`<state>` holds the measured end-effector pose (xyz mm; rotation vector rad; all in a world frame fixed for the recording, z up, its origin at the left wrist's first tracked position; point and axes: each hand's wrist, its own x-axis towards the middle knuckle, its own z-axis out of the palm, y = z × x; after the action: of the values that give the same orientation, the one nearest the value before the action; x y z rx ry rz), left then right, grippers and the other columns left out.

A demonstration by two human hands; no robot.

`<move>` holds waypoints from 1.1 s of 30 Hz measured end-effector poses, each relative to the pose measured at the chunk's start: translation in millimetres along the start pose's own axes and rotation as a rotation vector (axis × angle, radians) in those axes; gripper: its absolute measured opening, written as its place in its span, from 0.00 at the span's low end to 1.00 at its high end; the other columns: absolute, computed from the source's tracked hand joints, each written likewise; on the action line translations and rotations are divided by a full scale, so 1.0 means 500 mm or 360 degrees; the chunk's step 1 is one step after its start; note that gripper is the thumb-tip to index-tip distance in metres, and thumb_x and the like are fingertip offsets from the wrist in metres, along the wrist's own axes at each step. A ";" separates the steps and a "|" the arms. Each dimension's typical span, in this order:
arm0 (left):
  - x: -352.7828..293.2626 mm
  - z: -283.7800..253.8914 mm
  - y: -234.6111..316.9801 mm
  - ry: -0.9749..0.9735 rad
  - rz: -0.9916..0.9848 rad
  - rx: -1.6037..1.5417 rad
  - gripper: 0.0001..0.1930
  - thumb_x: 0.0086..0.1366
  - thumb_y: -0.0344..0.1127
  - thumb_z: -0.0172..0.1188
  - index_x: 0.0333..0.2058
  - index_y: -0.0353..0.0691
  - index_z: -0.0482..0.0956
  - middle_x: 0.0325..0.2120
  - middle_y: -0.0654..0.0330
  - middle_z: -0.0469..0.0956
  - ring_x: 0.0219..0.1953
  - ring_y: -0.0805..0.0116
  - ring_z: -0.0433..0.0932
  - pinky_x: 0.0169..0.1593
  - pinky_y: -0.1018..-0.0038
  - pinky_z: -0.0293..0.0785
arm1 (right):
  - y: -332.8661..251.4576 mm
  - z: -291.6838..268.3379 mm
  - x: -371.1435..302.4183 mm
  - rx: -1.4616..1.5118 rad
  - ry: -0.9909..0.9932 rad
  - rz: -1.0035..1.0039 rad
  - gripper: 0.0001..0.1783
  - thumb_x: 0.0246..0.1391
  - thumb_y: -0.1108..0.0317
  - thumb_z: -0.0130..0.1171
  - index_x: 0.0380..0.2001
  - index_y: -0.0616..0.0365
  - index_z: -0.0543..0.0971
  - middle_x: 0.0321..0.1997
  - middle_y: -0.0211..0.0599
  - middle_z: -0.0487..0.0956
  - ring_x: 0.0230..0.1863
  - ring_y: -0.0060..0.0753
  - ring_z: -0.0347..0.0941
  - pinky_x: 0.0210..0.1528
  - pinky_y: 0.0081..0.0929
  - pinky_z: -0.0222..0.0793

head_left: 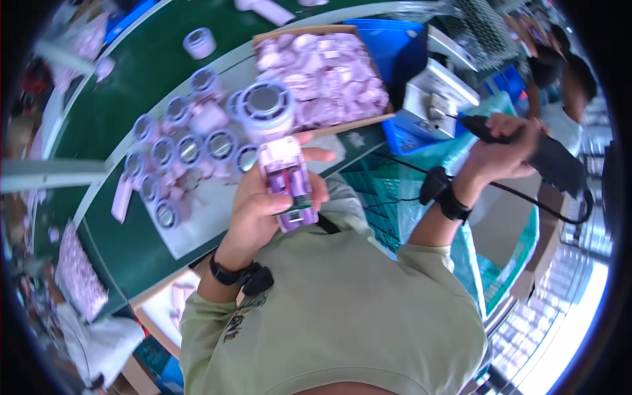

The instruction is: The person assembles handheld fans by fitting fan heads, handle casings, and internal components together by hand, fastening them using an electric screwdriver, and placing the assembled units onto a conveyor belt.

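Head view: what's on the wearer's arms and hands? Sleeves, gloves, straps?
Both hands are bare, no gloves. The left hand has a black band on its wrist with a small black module clipped beside it. The right hand wears the same kind of black wristband and module. Short olive-green sleeves end near the elbows; forearms are uncovered.

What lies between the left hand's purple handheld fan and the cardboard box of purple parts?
In the head view, only bare grey mat separates the fan from the cardboard box.

I am sitting at a long green workbench (125, 105) that is running away to my left. Bright daylight is pouring in at the lower right, where another person (567, 99) is sitting near me.
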<state>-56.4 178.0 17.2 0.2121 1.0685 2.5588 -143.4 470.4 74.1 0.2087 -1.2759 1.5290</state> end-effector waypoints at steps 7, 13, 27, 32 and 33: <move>0.012 0.006 -0.049 0.0171 -0.0178 0.0033 0.41 0.47 0.37 0.56 0.62 0.33 0.58 0.50 0.45 0.72 0.35 0.61 0.77 0.38 0.69 0.75 | 0.014 -0.009 -0.012 0.0033 -0.0010 0.0161 0.07 0.56 0.74 0.53 0.38 0.65 0.70 0.11 0.31 0.66 0.11 0.21 0.61 0.17 0.22 0.61; 0.017 0.017 -0.057 0.0162 -0.0193 0.0064 0.41 0.46 0.37 0.55 0.62 0.33 0.58 0.49 0.47 0.71 0.35 0.61 0.77 0.37 0.68 0.75 | 0.049 -0.013 -0.027 -0.0421 -0.0070 0.0123 0.06 0.57 0.72 0.53 0.37 0.62 0.71 0.13 0.32 0.65 0.11 0.22 0.59 0.15 0.22 0.58; 0.003 0.017 -0.065 -0.0017 -0.0303 0.0042 0.38 0.52 0.27 0.51 0.65 0.35 0.53 0.50 0.50 0.69 0.43 0.66 0.74 0.47 0.72 0.71 | 0.021 0.002 -0.028 -0.0157 0.0005 0.0189 0.06 0.58 0.72 0.54 0.33 0.64 0.70 0.11 0.30 0.64 0.11 0.20 0.58 0.14 0.21 0.56; 0.000 0.021 -0.070 -0.0050 -0.0299 0.0068 0.38 0.54 0.27 0.51 0.65 0.35 0.51 0.51 0.51 0.69 0.43 0.67 0.74 0.47 0.73 0.71 | 0.047 0.010 -0.032 -0.0484 -0.0073 0.0079 0.07 0.59 0.71 0.53 0.32 0.64 0.70 0.11 0.29 0.63 0.10 0.21 0.57 0.14 0.21 0.55; -0.002 0.021 -0.070 -0.0057 -0.0301 0.0077 0.38 0.54 0.27 0.51 0.66 0.35 0.51 0.50 0.51 0.69 0.43 0.67 0.74 0.47 0.73 0.71 | 0.046 0.011 -0.033 -0.0474 -0.0075 0.0100 0.07 0.59 0.71 0.52 0.32 0.64 0.70 0.11 0.29 0.63 0.10 0.21 0.57 0.14 0.21 0.54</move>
<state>-43.1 207.3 -0.2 0.1607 1.0837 2.3549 -157.6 459.7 51.2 0.0121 -1.5415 1.3722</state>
